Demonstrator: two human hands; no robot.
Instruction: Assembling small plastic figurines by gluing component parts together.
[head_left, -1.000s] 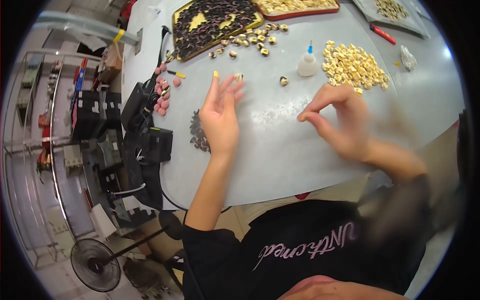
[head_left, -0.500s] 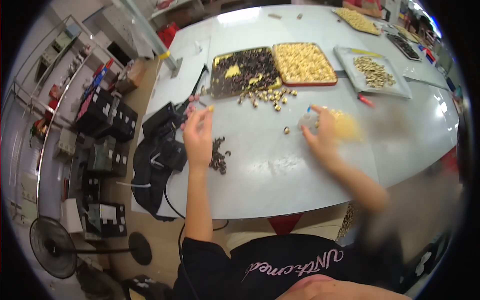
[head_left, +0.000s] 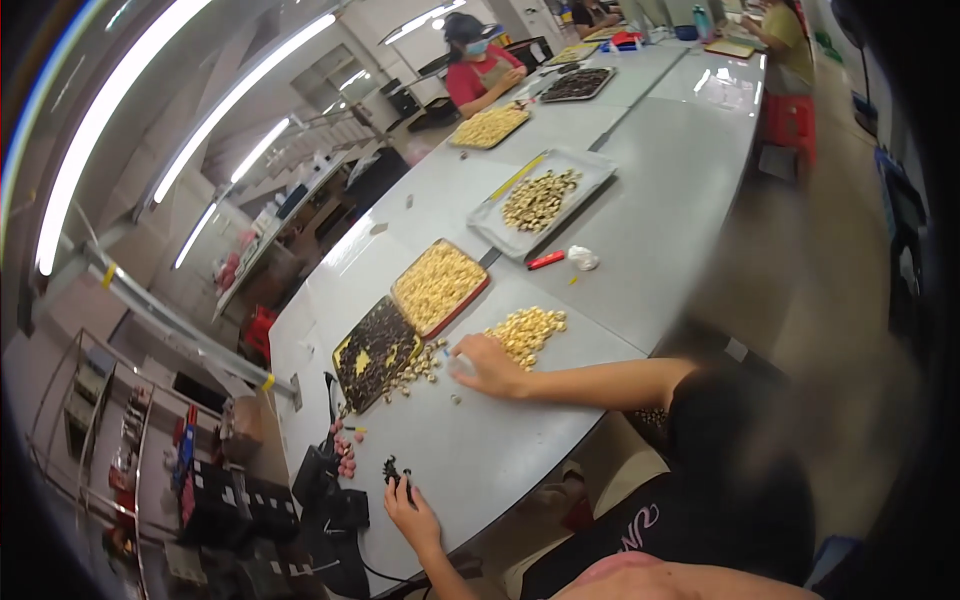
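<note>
My right hand point(head_left: 490, 366) closes around a small translucent bottle point(head_left: 461, 364) with a blue tip, just left of a heap of pale-yellow pieces point(head_left: 530, 335). My left hand point(head_left: 412, 512) is at the near left of the table, its bent fingertips at a small group of dark curved pieces point(head_left: 392, 468). What is between those fingertips is too small to make out. Loose gold-and-dark pieces point(head_left: 415, 372) lie beside a tray of dark pieces point(head_left: 361, 359). Pink round pieces point(head_left: 346, 460) are scattered farther left, next to black equipment point(head_left: 318, 478).
Beyond stand a red-rimmed tray of yellow pieces point(head_left: 461, 313) and a white tray point(head_left: 500, 238) of mixed pieces. A red marker-like stick point(head_left: 546, 261) and crumpled white wad point(head_left: 583, 258) lie nearby. A person in red point(head_left: 480, 80) sits at the far side. A metal post point(head_left: 190, 325) rises left.
The view has swung up and to the right. My left hand has left the pink pieces, where it pinched a small yellow piece, for the dark ones. My right hand keeps the bottle.
</note>
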